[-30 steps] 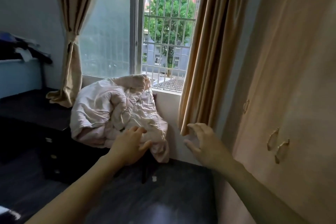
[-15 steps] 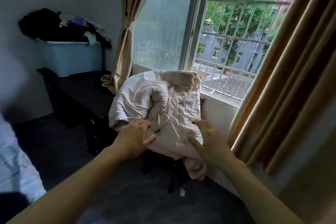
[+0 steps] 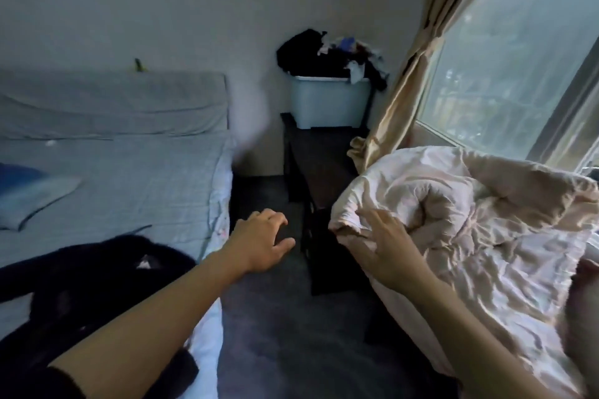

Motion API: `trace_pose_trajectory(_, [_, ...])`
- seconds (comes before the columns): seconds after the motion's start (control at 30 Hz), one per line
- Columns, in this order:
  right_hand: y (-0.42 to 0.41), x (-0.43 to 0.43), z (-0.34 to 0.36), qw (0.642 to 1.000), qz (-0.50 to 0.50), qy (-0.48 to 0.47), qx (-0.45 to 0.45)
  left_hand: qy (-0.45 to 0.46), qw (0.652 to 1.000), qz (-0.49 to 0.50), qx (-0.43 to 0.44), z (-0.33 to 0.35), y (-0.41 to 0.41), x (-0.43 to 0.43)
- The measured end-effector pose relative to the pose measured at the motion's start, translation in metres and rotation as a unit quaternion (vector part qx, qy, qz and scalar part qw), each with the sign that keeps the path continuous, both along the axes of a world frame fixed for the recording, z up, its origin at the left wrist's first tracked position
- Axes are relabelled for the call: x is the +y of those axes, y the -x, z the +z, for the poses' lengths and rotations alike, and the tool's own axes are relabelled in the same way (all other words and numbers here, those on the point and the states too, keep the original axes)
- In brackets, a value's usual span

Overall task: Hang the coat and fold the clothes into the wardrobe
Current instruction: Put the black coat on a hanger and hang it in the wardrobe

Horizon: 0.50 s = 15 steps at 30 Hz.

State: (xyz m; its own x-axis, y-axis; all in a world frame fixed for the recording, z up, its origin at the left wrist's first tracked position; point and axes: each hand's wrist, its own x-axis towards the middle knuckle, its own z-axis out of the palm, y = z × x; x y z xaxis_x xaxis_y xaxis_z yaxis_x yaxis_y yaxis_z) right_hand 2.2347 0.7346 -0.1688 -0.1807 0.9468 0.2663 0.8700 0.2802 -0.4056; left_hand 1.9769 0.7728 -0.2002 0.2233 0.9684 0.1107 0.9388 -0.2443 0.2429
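A dark coat (image 3: 81, 282) lies crumpled on the bed (image 3: 129, 178) at the lower left, partly under my left forearm. My left hand (image 3: 259, 243) hovers over the dark floor between bed and table, fingers loosely spread, holding nothing. My right hand (image 3: 385, 253) is open with fingers spread in front of the edge of a pale pink quilt (image 3: 470, 220) heaped at the right; I cannot tell whether it touches it. More clothes (image 3: 327, 55) are piled on a light blue bin (image 3: 327, 100) in the far corner. No wardrobe is in view.
A dark low table (image 3: 321, 159) runs along the window wall under the bin. A tan curtain (image 3: 411, 81) hangs tied beside the window (image 3: 518, 58). A pillow (image 3: 29, 201) lies on the bed at the left. Dark floor (image 3: 291, 334) lies between bed and quilt.
The view has swung left from the window to the bed and corner. The quilt now sits at the right, and the coat on the bed has come into sight. Both hands stay empty.
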Motion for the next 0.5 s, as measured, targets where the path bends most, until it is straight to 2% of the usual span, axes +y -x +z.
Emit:
trace_pose_trajectory(0.1, [0.026,0.039,-0.012,0.999,0.047,0.019,0.017,0.005,0.997,0.071,-0.01,-0.009,0.036,0.008])
trace_pose_trajectory(0.3, [0.104,0.112,-0.04,0.986,0.16,0.029,-0.034,0.007,0.983,0.175,-0.059,-0.043,0.108,0.025])
trace_pose_trajectory(0.5, [0.207,0.19,-0.034,0.962,0.261,0.012,-0.076,-0.015,0.946,0.294,-0.135,-0.063,0.203,0.054])
